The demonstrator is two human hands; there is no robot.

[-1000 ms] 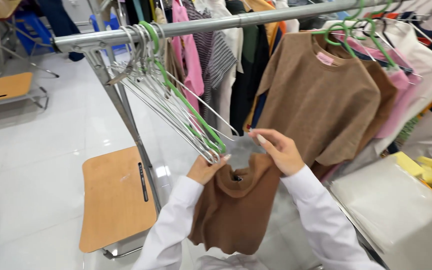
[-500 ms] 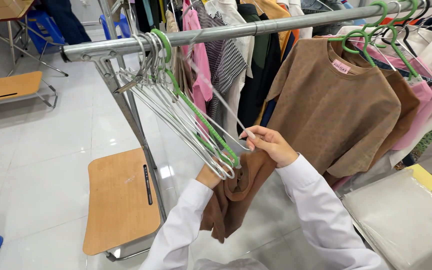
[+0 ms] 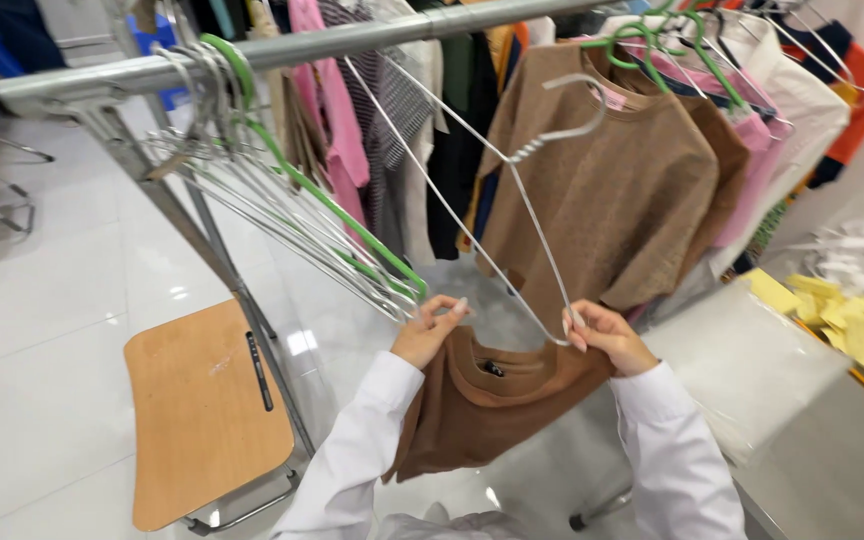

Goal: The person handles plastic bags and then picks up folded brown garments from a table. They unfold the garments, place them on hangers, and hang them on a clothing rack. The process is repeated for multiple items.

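Brown top (image 3: 482, 405) is pinched at the collar by left hand (image 3: 430, 330); wire hanger (image 3: 512, 200) is gripped by right hand (image 3: 607, 335).

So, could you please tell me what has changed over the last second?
A silver wire hanger has come off the bunch of empty hangers; the right hand now grips its lower corner at the brown top. The left hand still holds the collar. The rail is unchanged.

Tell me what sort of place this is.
Probably a clothing sorting or stock room: a metal garment rail hung with tops, a bunch of empty wire hangers, and a table with yellow paper slips.
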